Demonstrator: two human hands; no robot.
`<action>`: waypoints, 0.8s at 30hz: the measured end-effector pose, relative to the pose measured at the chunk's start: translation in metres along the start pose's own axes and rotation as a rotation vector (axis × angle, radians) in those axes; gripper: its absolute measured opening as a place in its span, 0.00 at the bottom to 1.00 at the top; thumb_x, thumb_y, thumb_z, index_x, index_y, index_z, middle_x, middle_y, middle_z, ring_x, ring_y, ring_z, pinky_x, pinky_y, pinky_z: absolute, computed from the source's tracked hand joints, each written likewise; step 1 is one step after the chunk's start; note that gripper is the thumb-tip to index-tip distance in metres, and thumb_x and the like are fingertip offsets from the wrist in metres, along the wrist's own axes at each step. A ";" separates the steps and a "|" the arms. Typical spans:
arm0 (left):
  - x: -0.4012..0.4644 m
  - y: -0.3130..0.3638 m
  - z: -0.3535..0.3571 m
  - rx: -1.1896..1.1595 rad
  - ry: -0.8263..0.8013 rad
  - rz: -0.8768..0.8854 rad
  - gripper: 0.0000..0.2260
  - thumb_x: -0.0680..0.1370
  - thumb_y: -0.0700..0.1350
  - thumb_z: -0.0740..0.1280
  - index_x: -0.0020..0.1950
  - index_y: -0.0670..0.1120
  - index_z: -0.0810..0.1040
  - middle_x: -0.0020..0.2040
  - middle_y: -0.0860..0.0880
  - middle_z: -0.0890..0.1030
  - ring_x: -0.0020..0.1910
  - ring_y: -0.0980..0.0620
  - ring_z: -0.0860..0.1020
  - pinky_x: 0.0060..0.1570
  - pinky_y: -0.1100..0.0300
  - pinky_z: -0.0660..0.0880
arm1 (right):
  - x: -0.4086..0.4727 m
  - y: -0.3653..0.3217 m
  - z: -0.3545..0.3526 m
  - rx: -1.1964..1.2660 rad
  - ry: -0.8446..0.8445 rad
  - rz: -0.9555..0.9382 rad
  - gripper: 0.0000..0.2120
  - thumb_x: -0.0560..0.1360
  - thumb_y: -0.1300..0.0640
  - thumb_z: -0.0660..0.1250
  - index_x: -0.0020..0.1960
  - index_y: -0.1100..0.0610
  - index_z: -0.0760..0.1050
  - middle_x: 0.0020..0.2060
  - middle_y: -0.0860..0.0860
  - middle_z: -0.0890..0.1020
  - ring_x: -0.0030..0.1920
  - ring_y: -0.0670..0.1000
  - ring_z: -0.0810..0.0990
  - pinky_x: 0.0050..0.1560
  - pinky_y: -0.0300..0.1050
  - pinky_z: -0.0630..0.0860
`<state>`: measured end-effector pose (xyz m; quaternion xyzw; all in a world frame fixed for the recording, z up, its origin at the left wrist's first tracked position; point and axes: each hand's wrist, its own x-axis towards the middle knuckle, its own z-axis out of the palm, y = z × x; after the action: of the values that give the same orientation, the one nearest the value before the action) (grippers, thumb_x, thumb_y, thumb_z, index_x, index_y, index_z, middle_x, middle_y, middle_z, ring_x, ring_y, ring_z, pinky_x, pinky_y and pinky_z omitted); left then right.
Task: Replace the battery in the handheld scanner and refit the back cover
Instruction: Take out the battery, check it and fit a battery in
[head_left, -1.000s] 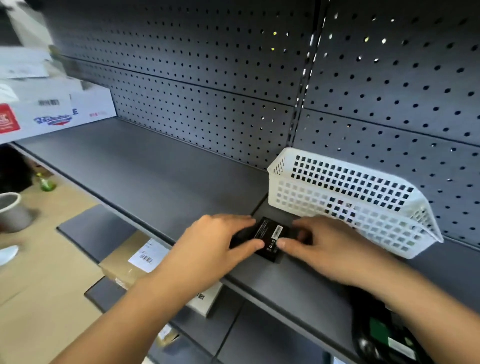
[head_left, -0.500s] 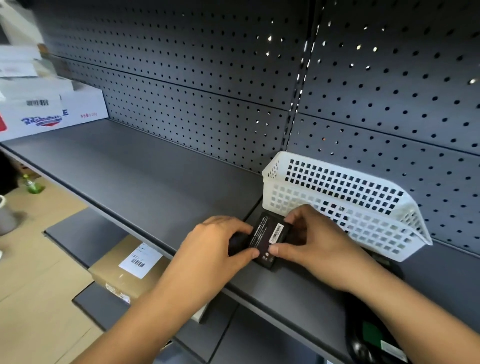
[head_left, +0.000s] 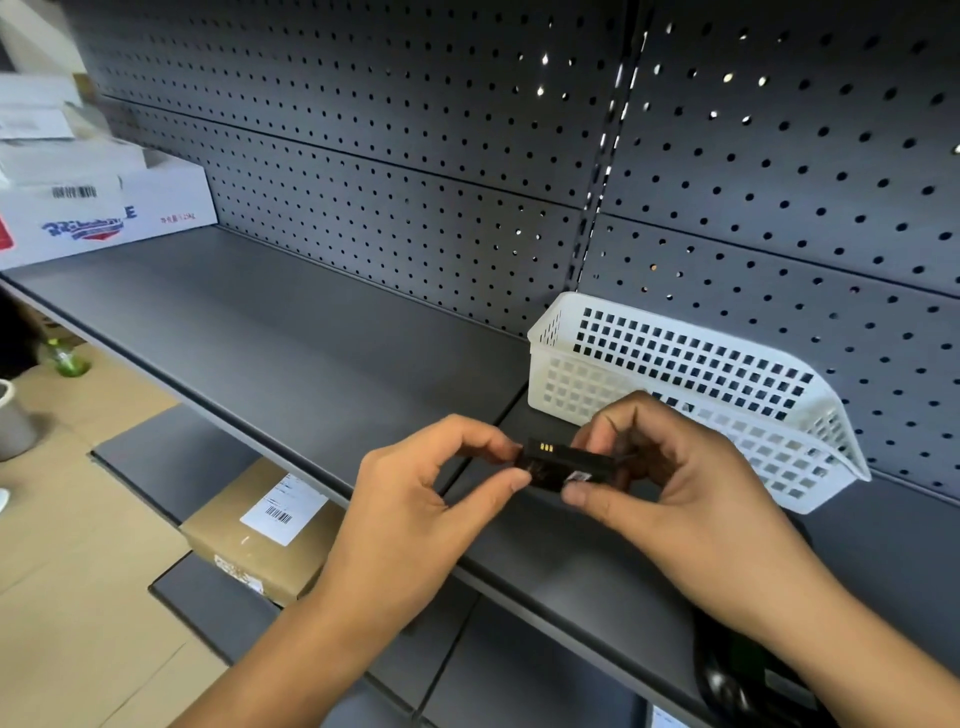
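A flat black battery (head_left: 563, 464) with gold contacts on its upper edge is held between both hands, lifted just above the dark shelf (head_left: 322, 364). My left hand (head_left: 415, 514) pinches its left end between thumb and fingers. My right hand (head_left: 675, 488) grips its right end, fingers curled over the top. The black handheld scanner (head_left: 737, 675) lies on the shelf at the lower right, mostly hidden under my right forearm.
A white plastic basket (head_left: 727, 384) stands on the shelf just behind my right hand, against the pegboard wall. White cartons (head_left: 98, 208) sit at the shelf's far left. A brown labelled box (head_left: 260, 540) lies on the lower shelf below my left hand.
The battery lay flat on the shelf under my fingers; both hands have picked it up and tilted it so its contact edge faces up.
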<state>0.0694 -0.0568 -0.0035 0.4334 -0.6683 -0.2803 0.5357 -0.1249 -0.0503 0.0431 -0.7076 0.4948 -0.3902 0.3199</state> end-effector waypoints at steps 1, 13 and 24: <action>0.001 0.003 -0.001 -0.035 -0.009 -0.018 0.07 0.72 0.41 0.76 0.47 0.50 0.82 0.44 0.53 0.85 0.49 0.52 0.83 0.51 0.61 0.77 | 0.001 -0.002 -0.001 0.062 0.015 0.011 0.13 0.67 0.62 0.76 0.43 0.49 0.76 0.39 0.51 0.83 0.40 0.51 0.80 0.47 0.50 0.77; 0.017 0.025 0.007 -0.297 -0.216 -0.309 0.05 0.77 0.46 0.70 0.47 0.46 0.84 0.28 0.52 0.79 0.31 0.56 0.77 0.43 0.64 0.76 | -0.001 -0.001 -0.007 0.597 -0.145 0.552 0.14 0.66 0.54 0.71 0.50 0.57 0.78 0.38 0.58 0.81 0.18 0.47 0.75 0.16 0.36 0.71; -0.007 0.046 0.045 -0.388 -0.305 -0.123 0.17 0.73 0.45 0.75 0.61 0.51 0.82 0.48 0.51 0.86 0.48 0.55 0.84 0.51 0.66 0.76 | -0.071 -0.004 -0.056 0.168 0.062 0.107 0.30 0.62 0.49 0.79 0.62 0.36 0.76 0.36 0.45 0.82 0.34 0.43 0.76 0.41 0.32 0.76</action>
<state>0.0141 -0.0337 0.0198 0.3150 -0.6474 -0.4975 0.4840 -0.1859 0.0143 0.0577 -0.6382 0.5072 -0.4345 0.3830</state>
